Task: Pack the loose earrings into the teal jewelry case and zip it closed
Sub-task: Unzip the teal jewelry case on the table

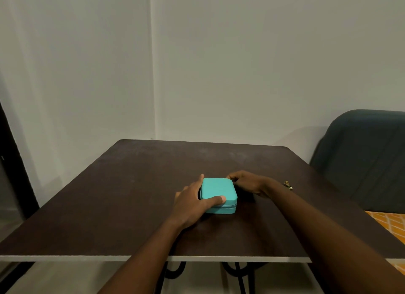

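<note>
The teal jewelry case [219, 189] lies shut in the middle of the dark table [131, 195], its zipper seam showing along the near side. My left hand [192, 202] grips its left side, thumb pressed on the near edge of the lid and fingers along the far left corner. My right hand [246, 182] rests at the case's far right corner with fingers curled; whether they pinch the zipper pull is hidden. A small gold earring [288, 185] lies on the table to the right, just beyond my right forearm.
A white wall stands close behind the table. A dark upholstered chair [363, 160] sits at the right, with an orange patterned fabric [390, 225] below it. The table's near edge runs across the bottom, with black metal legs underneath.
</note>
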